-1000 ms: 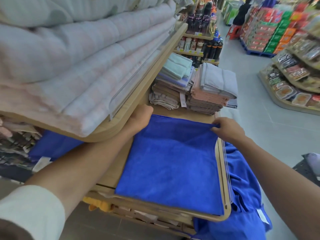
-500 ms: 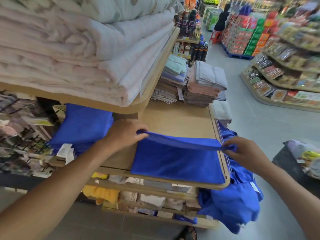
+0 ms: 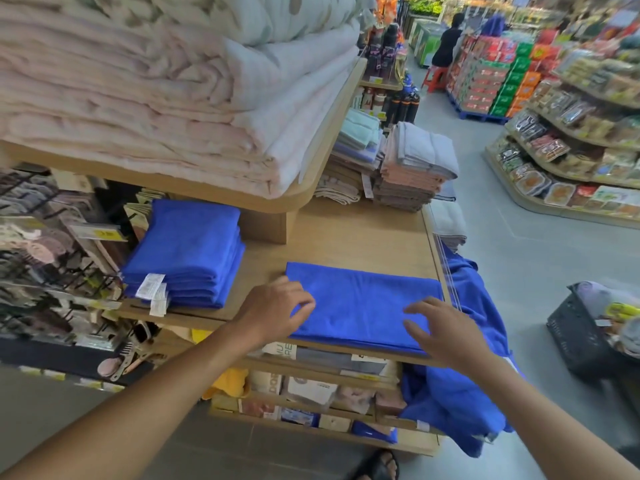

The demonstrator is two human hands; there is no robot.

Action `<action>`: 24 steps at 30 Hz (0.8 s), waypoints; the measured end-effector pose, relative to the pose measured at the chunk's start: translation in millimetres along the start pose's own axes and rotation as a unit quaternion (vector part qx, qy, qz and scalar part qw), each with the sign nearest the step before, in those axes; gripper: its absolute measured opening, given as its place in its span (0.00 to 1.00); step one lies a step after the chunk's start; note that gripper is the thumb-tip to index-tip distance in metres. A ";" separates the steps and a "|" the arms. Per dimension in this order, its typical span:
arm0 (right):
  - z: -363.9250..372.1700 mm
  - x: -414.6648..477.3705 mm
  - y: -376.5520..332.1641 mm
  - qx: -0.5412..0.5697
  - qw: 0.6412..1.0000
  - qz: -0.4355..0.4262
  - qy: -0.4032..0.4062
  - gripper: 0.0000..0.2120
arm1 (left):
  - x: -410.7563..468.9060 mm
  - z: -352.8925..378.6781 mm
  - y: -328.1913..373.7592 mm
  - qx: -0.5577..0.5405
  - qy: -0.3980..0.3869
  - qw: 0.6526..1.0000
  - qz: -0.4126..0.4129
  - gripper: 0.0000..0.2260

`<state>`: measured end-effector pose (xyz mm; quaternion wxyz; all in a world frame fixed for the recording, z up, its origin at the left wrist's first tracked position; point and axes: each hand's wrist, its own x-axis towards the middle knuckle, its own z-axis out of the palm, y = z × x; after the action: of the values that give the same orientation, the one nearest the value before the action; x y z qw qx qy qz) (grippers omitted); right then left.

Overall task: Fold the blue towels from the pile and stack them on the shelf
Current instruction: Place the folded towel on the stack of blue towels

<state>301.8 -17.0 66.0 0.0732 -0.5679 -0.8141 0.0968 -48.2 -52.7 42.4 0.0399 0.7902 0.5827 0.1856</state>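
Observation:
A blue towel (image 3: 363,303) lies folded into a flat rectangle at the front of the wooden shelf (image 3: 353,237). My left hand (image 3: 277,310) rests at the towel's left edge, fingers spread over the cloth. On the towel's right front corner sits my right hand (image 3: 446,327), fingers apart and holding nothing. A stack of folded blue towels (image 3: 187,258) with white tags stands on the shelf to the left. The pile of loose blue towels (image 3: 460,393) hangs off the shelf's right side, down to the lower tiers.
Thick pale blankets (image 3: 166,91) fill the upper shelf overhead. Stacks of grey, pink and brown towels (image 3: 408,168) sit at the back of the shelf. A dark basket (image 3: 581,334) stands on the aisle floor at right. A person (image 3: 446,39) sits far down the aisle.
The towel's far edge was pulled toward me and laid over the near half, making it half as deep. Both hands released the edge and now lie open on it. My view pulled back.

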 end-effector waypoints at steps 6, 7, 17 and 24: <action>65.0 76.5 -88.6 0.075 0.996 -0.028 0.029 0.24 | 65.2 51.3 35.9 0.004 -0.060 0.994 -0.091 0.22; 73.0 80.7 -90.2 0.066 0.998 -0.009 0.018 0.25 | 64.8 61.1 33.6 0.021 -0.090 0.989 -0.112 0.25; 82.8 51.0 -0.9 -0.037 0.992 0.123 0.003 0.42 | 50.8 90.4 8.7 0.060 -0.108 0.985 -0.124 0.32; 72.3 32.4 8.8 -0.033 0.989 0.140 0.016 0.37 | 47.8 88.1 -2.4 0.071 -0.100 0.984 -0.125 0.32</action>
<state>282.1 10.9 -6.1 0.0533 -0.6798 -0.7282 0.0695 -8.4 6.3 -28.3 0.0649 0.7263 0.6819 0.0570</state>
